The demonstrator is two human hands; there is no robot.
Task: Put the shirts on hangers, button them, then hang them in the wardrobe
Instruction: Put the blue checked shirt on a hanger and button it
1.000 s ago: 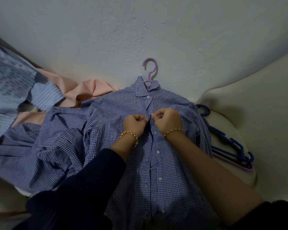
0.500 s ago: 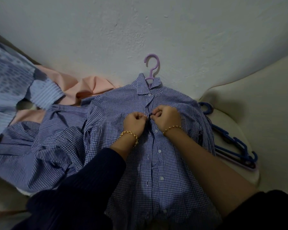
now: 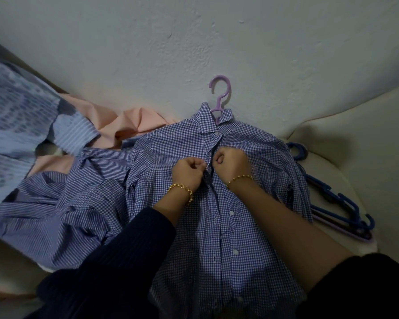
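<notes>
- Both hands pinch the front placket of the blue gingham shirt [image 3: 228,226] just below its collar: the left hand [image 3: 188,171] is curled into a fist on the fabric edge left of the opening, the right hand [image 3: 232,161] is fisted on the edge just right of it, knuckles nearly touching.
- White wall [image 3: 194,42] fills the upper half of the view.
- Cream cushioned seat [image 3: 366,146] runs beneath and to the right of the clothes.
- That gingham shirt lies face up in the middle of the seat, its lower buttons visible along the placket; whether they are fastened is hard to tell.
- Blue striped shirt [image 3: 55,215] lies crumpled just to its left, touching it.
- Pale blue patterned garment [image 3: 16,125] and a peach shirt [image 3: 124,125] sit further left, against the wall.
- Dark blue hangers [image 3: 339,203] are piled at the gingham shirt's right edge.
- Lilac hanger [image 3: 219,93] pokes its hook out of the collar.
- Gold bracelets [image 3: 182,189] ring both wrists.
</notes>
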